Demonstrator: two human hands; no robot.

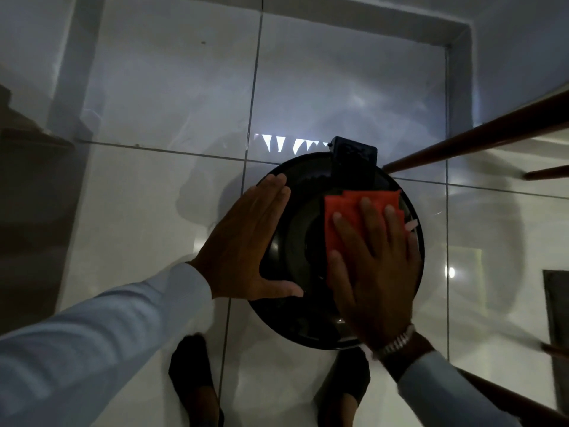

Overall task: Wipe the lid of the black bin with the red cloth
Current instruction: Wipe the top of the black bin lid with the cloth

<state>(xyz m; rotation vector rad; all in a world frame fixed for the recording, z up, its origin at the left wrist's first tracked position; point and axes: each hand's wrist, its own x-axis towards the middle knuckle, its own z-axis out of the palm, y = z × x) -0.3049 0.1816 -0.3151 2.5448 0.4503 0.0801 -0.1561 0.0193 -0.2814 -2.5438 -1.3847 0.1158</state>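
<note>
Nearest me, two dark shoes (197, 383) stand on the glossy tiled floor (154, 211), and the black bin's lid (295, 251) sits just beyond them, round, domed and shiny. I judge it to be hard, smooth plastic: stiff enough to take pressure, but slippery, and probably light enough that the bin could skid on these tiles if pushed sideways.

My right hand (377, 278) lies flat on the right half of the lid with the red cloth (338, 211) pinned beneath it. Its grip is not closed round the cloth at all, only spread fingers pressing down. The cloth looks folded, thin and soft (so it will bunch or creep out from under the palm unless the weight stays even). Its far edge pokes out past my fingertips.

My left hand (243, 245) rests open against the lid's left rim, fingers straight and thumb lying across the near part, holding nothing. That rim seems the sensible place to steady the bin.

At the far side a black hinge block (354, 155) stands up from the lid, and a brown wooden rail (480, 134) runs off to the right beyond it.
</note>
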